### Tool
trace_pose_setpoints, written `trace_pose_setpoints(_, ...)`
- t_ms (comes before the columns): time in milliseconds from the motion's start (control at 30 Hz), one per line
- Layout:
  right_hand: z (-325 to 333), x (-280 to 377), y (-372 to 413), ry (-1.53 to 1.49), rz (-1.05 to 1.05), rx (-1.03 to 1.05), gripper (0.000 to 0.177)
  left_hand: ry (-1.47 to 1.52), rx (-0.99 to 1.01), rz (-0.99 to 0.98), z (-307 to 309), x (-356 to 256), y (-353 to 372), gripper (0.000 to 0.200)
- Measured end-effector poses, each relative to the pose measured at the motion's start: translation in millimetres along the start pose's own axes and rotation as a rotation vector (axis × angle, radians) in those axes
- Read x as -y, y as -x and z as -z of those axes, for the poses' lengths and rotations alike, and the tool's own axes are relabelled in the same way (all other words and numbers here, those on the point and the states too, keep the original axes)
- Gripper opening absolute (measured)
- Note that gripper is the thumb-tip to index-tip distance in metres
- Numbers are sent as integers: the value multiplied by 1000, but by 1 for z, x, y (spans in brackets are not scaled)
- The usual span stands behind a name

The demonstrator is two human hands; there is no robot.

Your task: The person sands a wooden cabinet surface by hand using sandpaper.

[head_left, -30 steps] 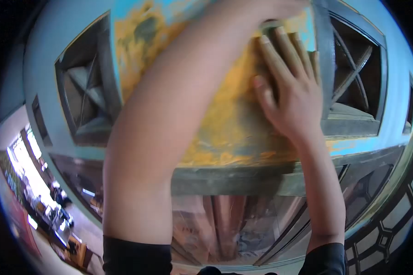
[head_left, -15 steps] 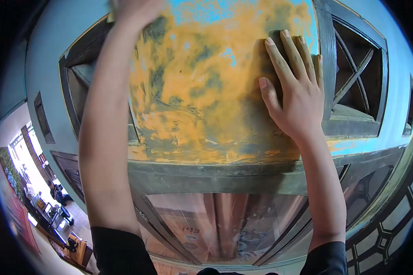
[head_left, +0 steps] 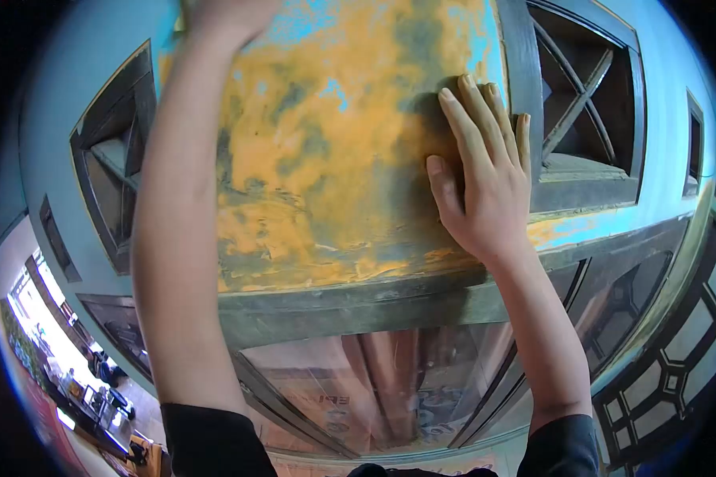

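My right hand (head_left: 485, 183) lies flat with its fingers spread against a wall panel (head_left: 326, 183) patched in orange, grey-green and blue. Its little finger reaches the dark wooden frame on the right. Raised to the top edge of the view, my left hand (head_left: 231, 20) is cut off there, so its fingers do not show. A small yellowish edge (head_left: 181, 14) shows beside that hand; I cannot make out what it belongs to.
Dark wooden vents with crossed bars flank the panel, left (head_left: 115, 163) and right (head_left: 585, 95). Below runs a grey-green beam (head_left: 358, 306) above glass panes (head_left: 390, 389). A dark lattice (head_left: 668, 381) stands at lower right. A bright opening (head_left: 36, 318) shows at far left.
The view has turned and tilted, shifting the panel and vents leftward. My left hand has gone higher, further out of frame. The right hand stays flat, slightly lower on the panel.
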State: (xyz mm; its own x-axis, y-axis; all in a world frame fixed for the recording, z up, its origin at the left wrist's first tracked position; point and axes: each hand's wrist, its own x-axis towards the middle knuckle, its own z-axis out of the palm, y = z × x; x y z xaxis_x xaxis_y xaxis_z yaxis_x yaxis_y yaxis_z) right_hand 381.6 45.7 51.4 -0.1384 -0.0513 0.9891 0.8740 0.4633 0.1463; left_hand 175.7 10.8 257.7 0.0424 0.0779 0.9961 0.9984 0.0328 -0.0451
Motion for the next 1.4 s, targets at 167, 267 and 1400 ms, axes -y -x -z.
trace_pose_setpoints(167,-2,-8,2,-121,-53,-127,70,-162,138,-563,18,-40,36,60)
trace_pose_setpoints(267,-3,-8,7,-163,-55,-137,70,-178,149,-407,4,15,-16,62)
trace_pose_setpoints(1400,-13,-39,23,-537,-29,-629,74,-111,131,-491,-16,-142,96,75)
